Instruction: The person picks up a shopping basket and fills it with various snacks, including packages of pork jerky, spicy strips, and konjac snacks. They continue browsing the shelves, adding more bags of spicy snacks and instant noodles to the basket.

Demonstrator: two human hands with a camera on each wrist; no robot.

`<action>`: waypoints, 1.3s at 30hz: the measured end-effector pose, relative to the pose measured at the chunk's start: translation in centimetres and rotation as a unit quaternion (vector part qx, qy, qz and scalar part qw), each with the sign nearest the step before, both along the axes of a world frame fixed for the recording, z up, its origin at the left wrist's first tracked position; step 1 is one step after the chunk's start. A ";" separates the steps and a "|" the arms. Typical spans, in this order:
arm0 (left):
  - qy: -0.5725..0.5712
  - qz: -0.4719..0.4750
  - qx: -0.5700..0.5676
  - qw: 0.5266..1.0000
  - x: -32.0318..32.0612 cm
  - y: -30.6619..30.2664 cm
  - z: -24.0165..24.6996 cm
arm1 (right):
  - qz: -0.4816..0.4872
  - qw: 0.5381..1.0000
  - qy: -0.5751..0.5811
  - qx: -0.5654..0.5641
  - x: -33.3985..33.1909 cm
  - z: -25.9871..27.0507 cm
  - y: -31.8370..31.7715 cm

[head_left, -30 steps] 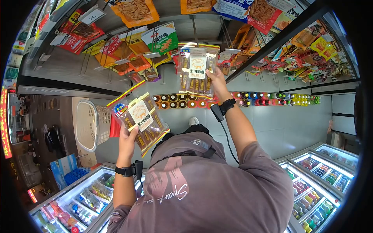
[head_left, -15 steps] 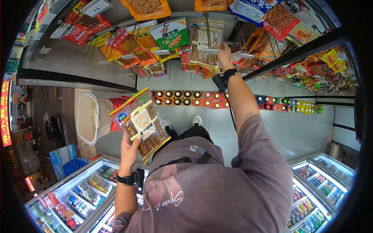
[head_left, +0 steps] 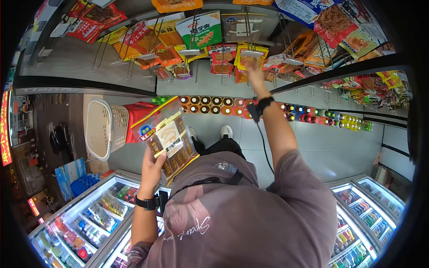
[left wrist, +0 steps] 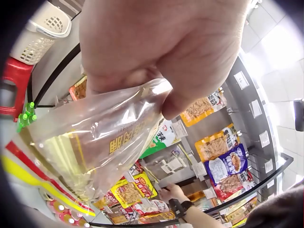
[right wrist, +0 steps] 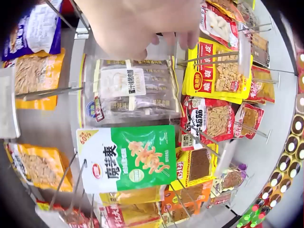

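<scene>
My left hand pinches a clear bag of pork jerky with a red-and-yellow top edge, thumb on its front. In the left wrist view the same bag hangs below the hand, its plastic wrinkled at the grip. A matching pork jerky bag hangs on the rack, seen at the top of the head view too. My right hand, blurred, is just below it with nothing held. In the right wrist view its loosely bent fingers come close to a yellow snack packet.
Metal hooks jut from the rack among hanging packets, including a green-and-white one. Drink bottles stand in rows on the floor. A white basket is at the left; lit glass-topped freezers are behind the person.
My right hand carried the second pork jerky bag up to the rack, let go of it there and came down slightly. My left hand keeps its bag nearly in place.
</scene>
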State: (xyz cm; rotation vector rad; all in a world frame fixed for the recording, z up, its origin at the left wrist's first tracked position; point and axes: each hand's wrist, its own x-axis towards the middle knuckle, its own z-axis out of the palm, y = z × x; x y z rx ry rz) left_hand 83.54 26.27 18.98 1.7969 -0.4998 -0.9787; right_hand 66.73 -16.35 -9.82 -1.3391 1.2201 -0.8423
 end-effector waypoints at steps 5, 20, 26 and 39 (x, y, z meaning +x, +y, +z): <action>0.052 -0.108 -0.039 0.992 -0.2 -4.4 -0.2 | 0.376 0.884 -0.194 0.200 0.0 14.1 15.5; 0.037 -0.188 0.010 0.981 0.0 -8.0 -1.8 | 0.074 0.993 -0.089 0.031 -6.4 10.1 7.8; 0.058 -0.153 0.059 0.985 0.1 -5.2 -1.4 | 0.067 0.998 -0.015 0.006 -6.0 12.5 5.0; 0.058 -0.096 0.070 0.991 0.8 -3.5 -1.7 | 0.030 0.990 -0.138 -0.021 -3.6 11.1 4.0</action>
